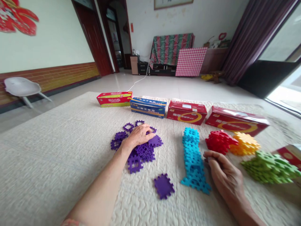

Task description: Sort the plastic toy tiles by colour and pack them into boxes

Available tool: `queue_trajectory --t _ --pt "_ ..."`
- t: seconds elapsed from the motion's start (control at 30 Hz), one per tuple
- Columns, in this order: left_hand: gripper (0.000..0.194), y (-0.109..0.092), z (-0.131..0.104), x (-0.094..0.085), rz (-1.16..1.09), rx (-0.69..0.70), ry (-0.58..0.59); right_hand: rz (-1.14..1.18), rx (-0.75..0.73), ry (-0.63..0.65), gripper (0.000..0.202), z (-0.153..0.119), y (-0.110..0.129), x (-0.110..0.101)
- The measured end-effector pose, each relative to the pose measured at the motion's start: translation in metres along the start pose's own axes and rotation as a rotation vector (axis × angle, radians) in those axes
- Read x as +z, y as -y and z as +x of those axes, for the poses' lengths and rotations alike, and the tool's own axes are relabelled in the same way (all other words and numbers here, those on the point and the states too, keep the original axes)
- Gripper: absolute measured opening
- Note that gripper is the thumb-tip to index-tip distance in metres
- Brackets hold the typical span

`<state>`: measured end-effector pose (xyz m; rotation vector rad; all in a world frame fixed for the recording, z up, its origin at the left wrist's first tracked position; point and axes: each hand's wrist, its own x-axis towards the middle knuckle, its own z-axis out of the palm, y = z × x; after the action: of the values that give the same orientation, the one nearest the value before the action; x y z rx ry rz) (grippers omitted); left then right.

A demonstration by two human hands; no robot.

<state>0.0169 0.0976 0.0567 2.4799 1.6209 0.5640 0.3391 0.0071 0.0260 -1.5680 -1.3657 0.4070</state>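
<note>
My left hand [140,135] reaches over a loose pile of purple interlocking plastic tiles [135,164]. Its thumb and fingers close around the edge of a purple tile [153,129] at the pile's far right side; the fingertips are partly hidden. A single solid purple tile [164,186] lies flat on its own, nearer to me. My right hand [225,174] rests just right of a long overlapped stack of light blue tiles [193,157]. Its fingers are loosely curled, with a gap to the thumb and nothing visible held.
Red tiles [218,142], yellow tiles [245,143] and green tiles [270,168] lie heaped at the right. Behind stand a red-and-yellow box [114,99], a blue box [148,108] and two dark red boxes [187,113]. Everything sits on a cream quilted cover [70,150].
</note>
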Motion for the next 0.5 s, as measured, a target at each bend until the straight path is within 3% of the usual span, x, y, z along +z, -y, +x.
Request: queue_trajectory --t 0.2,0.5 --pt "0.024 -0.005 -0.007 -0.004 0.021 0.012 -0.013 -0.051 -0.043 0.057 0.032 -0.004 0.006 -0.006" --pt "0.022 -0.005 -0.004 -0.004 -0.043 -0.003 -0.045 -0.116 -0.144 -0.021 0.03 -0.01 0.013 -0.006"
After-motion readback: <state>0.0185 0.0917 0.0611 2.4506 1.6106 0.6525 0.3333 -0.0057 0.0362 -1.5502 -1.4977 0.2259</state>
